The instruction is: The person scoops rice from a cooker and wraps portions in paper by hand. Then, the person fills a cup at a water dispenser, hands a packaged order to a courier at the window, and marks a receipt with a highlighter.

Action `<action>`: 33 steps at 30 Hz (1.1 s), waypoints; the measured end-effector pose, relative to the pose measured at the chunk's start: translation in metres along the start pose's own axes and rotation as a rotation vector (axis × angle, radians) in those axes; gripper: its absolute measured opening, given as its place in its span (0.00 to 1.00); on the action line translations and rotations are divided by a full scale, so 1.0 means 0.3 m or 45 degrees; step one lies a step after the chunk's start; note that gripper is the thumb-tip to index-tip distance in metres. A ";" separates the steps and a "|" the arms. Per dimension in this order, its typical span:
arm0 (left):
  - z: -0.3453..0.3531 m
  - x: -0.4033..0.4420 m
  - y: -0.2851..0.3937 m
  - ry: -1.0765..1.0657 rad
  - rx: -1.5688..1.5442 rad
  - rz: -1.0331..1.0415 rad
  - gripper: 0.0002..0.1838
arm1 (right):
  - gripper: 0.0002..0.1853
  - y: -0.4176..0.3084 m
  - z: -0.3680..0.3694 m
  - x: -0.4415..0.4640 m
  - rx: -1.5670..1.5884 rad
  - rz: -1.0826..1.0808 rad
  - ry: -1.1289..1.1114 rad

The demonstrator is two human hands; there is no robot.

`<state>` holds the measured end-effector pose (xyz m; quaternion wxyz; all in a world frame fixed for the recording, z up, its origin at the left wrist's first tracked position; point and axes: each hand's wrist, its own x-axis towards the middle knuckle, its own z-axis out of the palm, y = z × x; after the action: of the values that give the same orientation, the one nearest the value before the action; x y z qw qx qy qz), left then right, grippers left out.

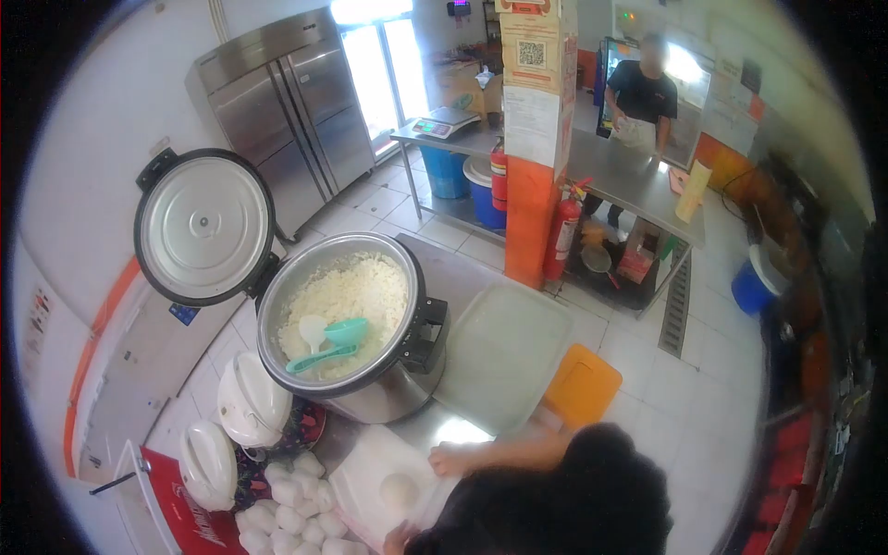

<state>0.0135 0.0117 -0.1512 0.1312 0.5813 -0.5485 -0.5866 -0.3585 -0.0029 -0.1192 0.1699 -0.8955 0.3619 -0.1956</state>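
A round white mound of rice [399,492] sits on a sheet of white wrapping paper [370,462] on the steel table. At the paper's far right edge, my right hand [450,459] has its fingers closed on the sheet. Low in the view my left hand [398,537] pinches the near edge; part of it is cut off by the frame. Left of the paper lies a pile of several white wrapped bundles [294,507]. Behind it stands an open rice cooker [393,393] full of cooked rice [356,282], holding a teal scoop [344,333] and a white paddle [313,328].
The cooker's raised lid [204,222] leans left. Two white lidded containers [254,402] stand beside the bundles. A pale plastic tray [504,356] and an orange lid [585,384] are to the right. An orange pillar [530,236] rises behind; another person [643,92] stands at a far steel table.
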 end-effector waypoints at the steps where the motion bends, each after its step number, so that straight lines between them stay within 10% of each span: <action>1: 0.012 -0.009 0.002 0.013 -0.001 -0.003 0.16 | 0.05 -0.002 -0.007 -0.006 0.002 -0.001 0.000; 15: 0.028 -0.083 0.002 0.561 -0.127 0.050 0.11 | 0.11 -0.055 -0.118 0.048 1.045 0.543 0.046; 21: 0.185 -0.094 -0.046 1.138 -0.218 0.168 0.10 | 0.12 -0.054 -0.067 0.040 0.904 0.653 0.192; 25: 0.212 -0.140 0.100 1.259 0.249 0.189 0.19 | 0.11 0.002 0.023 0.034 0.976 0.773 0.243; 33: 0.164 -0.175 0.203 1.180 -0.141 0.187 0.15 | 0.13 -0.048 -0.081 0.090 0.758 0.745 0.329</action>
<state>-0.0414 0.0552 -0.0883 0.4339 0.7337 -0.4397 -0.2829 -0.3436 -0.0164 -0.0857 0.4223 -0.6353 0.5465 -0.3455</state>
